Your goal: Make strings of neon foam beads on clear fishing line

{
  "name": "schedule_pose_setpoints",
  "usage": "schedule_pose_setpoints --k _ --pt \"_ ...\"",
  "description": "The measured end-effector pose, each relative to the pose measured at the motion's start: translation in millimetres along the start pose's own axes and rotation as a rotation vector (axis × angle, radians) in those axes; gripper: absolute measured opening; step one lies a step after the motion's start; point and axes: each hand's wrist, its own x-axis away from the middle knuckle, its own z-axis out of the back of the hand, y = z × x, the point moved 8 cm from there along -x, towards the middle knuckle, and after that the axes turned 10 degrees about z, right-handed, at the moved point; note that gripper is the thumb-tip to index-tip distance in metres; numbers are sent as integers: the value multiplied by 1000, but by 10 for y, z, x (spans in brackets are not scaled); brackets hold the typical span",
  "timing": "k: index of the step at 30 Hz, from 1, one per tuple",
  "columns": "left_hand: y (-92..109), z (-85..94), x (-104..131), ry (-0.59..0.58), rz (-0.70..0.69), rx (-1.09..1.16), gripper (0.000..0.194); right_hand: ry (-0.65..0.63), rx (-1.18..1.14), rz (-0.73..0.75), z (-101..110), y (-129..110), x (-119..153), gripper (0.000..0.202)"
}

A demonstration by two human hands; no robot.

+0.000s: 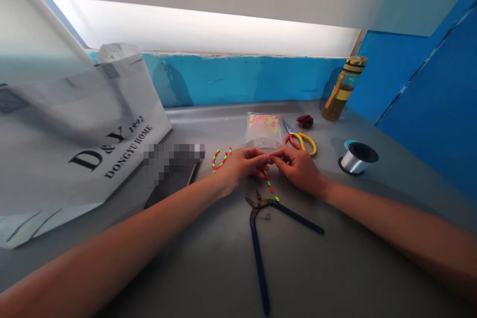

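In the middle of the table my left hand (250, 163) is closed around a string of red and yellow-green beads (222, 160). One part of the string curls on the table left of the hand, and more beads come out below the fingers toward the pliers. My right hand (296, 165) meets it fingertip to fingertip in a pinch; what lies between those fingertips is too small to tell. Just below the hands, blue-handled pliers (257, 238) lie with their jaws apart. Behind the hands is a clear bag of red and yellow beads (265, 126).
Scissors (306, 143) with red and yellow handles lie behind my right hand, near a dark red bundle (305, 121). To the right stands a spool of clear line (357, 159). A bottle (342, 90) is at the back; a white bag (85, 134) and dark flat object (173, 184) are left.
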Motion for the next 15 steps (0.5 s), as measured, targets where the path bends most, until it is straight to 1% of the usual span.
schedule_pose_setpoints --k 5,8,15 --pt "15 -24 27 15 -1 -12 21 8 45 -44 14 36 6 10" --pt "18 -33 29 7 -4 4 19 8 53 -57 19 38 5 9" --pt "4 -10 -5 -23 -10 24 21 20 73 -2 20 -9 -5 8"
